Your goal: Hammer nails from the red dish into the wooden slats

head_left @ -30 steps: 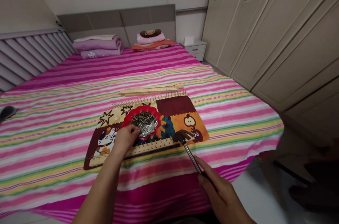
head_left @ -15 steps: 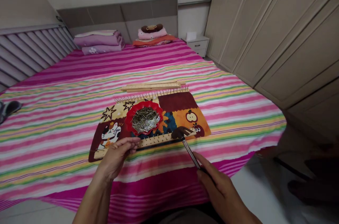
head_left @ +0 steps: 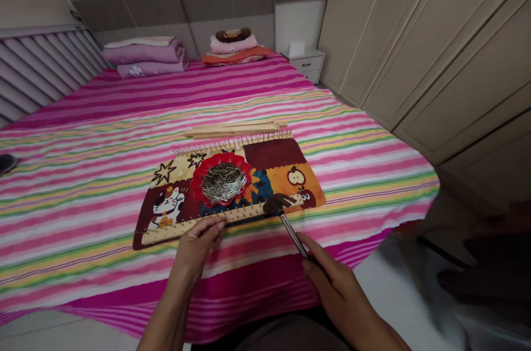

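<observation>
My right hand (head_left: pixel 336 279) is wrapped round the dark grip of a claw hammer (head_left: pixel 293 233). The hammer's dark head rests over the right part of a wooden strip (head_left: pixel 166 233) with nails standing along it. At the strip's near edge, left of the hammer, my left hand (head_left: pixel 201 240) has its fingers pinched together; what they hold, if anything, is hidden. Just behind the strip, a red scalloped bowl (head_left: pixel 199 196) is full of loose nails (head_left: pixel 224 182). Strip and bowl lie on a patterned mat (head_left: pixel 265 155) with a cat and apples on it.
A second nailed strip (head_left: pixel 232 145) runs along the mat's far edge, and bare wooden strips (head_left: pixel 236 130) lie beyond it. Everything is on a bed with a striped sheet (head_left: pixel 357 174). Folded bedding (head_left: pixel 145 58) sits by the headboard; a wardrobe (head_left: pixel 398 52) stands at right.
My left hand has slid to the right along the near edge of the strip, closer to the hammer. The hammer stays over the strip's right part. The view has shifted slightly.
</observation>
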Demonstrator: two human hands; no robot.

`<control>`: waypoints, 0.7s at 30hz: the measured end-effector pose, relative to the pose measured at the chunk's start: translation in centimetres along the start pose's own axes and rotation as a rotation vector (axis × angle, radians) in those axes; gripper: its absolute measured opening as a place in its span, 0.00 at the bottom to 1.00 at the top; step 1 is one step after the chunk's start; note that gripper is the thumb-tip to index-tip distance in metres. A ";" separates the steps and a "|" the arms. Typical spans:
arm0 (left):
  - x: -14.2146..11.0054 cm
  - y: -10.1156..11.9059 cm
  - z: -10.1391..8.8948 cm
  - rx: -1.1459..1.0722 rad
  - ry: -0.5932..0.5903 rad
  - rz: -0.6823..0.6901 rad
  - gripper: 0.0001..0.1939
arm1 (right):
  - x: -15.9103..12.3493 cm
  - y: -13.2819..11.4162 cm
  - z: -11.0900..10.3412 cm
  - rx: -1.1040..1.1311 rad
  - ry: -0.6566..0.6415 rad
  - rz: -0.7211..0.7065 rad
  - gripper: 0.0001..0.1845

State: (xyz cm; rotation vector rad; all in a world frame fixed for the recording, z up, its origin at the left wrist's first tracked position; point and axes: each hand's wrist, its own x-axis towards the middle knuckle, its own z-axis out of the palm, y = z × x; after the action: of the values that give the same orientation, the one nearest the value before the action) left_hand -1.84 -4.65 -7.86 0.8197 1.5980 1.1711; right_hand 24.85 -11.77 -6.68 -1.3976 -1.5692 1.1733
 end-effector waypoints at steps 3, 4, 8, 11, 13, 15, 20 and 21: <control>0.4 -0.5 0.8 -0.018 0.052 0.029 0.22 | 0.0 0.1 0.1 -0.006 -0.003 0.002 0.26; 0.4 -0.7 1.1 -0.031 0.071 0.031 0.23 | -0.1 0.2 0.1 -0.009 -0.002 0.001 0.26; 0.5 -1.1 1.9 -0.052 0.115 0.034 0.25 | -0.1 0.3 0.2 -0.011 -0.005 0.008 0.27; 0.3 -1.3 2.3 0.004 0.138 0.072 0.22 | -0.1 0.0 0.1 -0.016 -0.012 0.017 0.27; 0.3 -1.5 2.4 0.072 0.165 0.113 0.20 | 0.0 -0.2 0.1 -0.017 -0.015 0.005 0.27; 0.4 -1.7 2.3 0.165 0.183 0.140 0.19 | 0.0 -0.3 0.1 -0.001 -0.024 -0.017 0.26; 0.7 -2.0 2.2 0.381 0.215 0.179 0.15 | 0.1 -0.4 0.2 0.026 -0.036 -0.011 0.25; 0.7 -2.0 2.2 0.402 0.221 0.192 0.14 | 0.0 -0.4 0.2 0.023 -0.034 -0.009 0.25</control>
State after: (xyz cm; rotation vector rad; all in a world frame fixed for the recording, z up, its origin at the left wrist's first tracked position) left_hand 0.08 -4.00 -10.10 1.1537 2.0123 1.1181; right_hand 24.49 -11.78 -6.34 -1.3607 -1.5792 1.2123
